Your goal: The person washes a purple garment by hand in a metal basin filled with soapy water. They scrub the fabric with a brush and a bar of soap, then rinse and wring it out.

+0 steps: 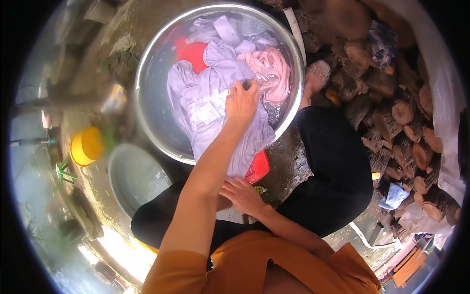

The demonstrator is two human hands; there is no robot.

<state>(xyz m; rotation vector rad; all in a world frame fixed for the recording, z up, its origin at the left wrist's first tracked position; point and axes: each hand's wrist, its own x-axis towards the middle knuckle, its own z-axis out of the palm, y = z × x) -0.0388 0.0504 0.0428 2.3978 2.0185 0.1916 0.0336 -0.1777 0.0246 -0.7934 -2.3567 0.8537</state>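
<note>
A lavender garment lies spread and wet across a large metal basin, hanging over its near rim. My left hand rests on the garment with its fingers curled closed; a small dark spot shows at the fingertips, and what they grip is unclear. At the cloth's lower end, my right hand lies fairly flat with its fingers stretched out. Red plastic shows under the garment near the rim, and a red patch shows farther in. Pale foam sits on the cloth left of my left hand.
Pink cloth soaks at the basin's right side in cloudy water. A grey tub stands at the near left, with a yellow container beyond it. Stacked logs line the right. My bent knees flank the work.
</note>
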